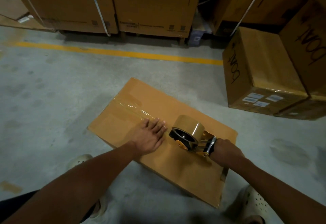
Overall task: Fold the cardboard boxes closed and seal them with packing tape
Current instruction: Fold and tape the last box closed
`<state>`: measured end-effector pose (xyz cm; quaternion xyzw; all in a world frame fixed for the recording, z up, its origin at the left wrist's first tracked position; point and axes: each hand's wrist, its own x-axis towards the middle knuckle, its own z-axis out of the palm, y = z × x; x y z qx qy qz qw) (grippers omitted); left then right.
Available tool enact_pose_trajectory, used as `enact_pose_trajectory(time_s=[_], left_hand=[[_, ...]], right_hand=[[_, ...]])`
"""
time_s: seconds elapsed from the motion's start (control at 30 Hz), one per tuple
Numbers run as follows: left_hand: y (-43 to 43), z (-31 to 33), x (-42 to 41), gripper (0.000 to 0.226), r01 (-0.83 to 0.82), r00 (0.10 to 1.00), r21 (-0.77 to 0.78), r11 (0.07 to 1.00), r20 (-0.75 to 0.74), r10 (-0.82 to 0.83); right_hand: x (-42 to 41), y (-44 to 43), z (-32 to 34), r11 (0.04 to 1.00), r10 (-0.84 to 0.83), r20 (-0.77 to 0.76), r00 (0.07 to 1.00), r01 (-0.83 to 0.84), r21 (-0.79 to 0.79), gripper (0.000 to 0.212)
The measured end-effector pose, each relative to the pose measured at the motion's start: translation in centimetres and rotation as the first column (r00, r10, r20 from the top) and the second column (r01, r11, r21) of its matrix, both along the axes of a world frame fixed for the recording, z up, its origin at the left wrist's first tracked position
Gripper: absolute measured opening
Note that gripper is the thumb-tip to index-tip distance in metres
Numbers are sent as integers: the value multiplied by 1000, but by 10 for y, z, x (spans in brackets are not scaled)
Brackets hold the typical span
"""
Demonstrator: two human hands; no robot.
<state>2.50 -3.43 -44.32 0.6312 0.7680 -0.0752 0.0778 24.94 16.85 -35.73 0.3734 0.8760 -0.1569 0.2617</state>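
Observation:
A closed brown cardboard box (183, 110) lies on the concrete floor in front of me. A strip of clear packing tape (134, 109) runs along its top seam from the far left edge. My left hand (151, 135) lies flat with straight fingers on the box top, pressing the tape down. Just right of it sits a tape dispenser (190, 135) with a brown roll, resting on the box. My right hand (224, 150) grips the dispenser's handle near the box's right edge.
Two sealed boxes (261, 75) with black handwriting stand at the right. Tall strapped cartons (151, 6) on pallets line the back, behind a yellow floor line (123, 53). My white clogs (79, 161) show at both sides of the box.

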Motion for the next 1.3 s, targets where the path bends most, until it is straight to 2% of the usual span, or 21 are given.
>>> enact_pose_trajectory(time_s=[0.07,0.17,0.3,0.43,0.53,0.67,0.77,1.0,1.23,1.3], left_hand=[[1,0,6,68,-14,1000,-28,1000,-20,14],[0,6,6,69,-16,1000,-37,999,0,16],[2,12,17,70,-67,998,-48,997,8,67],[8,13,41,95,-104,993,-120,987,48,110],[7,15,49,112,61,993,-138,989,109,-46],[8,17,55,135,274,952,-179,945,187,-241],[16,15,70,149,355,933,-221,909,140,-331],[10,14,43,136,317,945,-178,932,141,-295],[7,29,-19,148,252,966,-341,906,151,-211],[13,34,-11,131,186,969,-354,917,221,-111]], right_hand=[[9,4,0,1000,-6,10,1000,6,-2,23],[29,7,12,1000,-22,46,999,21,20,11],[60,9,21,997,-48,104,993,41,62,13],[60,5,22,997,-57,74,996,53,52,10],[57,6,23,997,-63,57,996,60,53,10],[54,3,25,996,-63,55,996,59,67,8],[54,4,27,996,-63,59,996,59,62,9],[42,0,26,996,-75,33,997,73,50,12],[-20,-20,29,990,-129,-76,989,133,42,26],[-26,-19,32,988,-143,-66,987,147,52,25]])
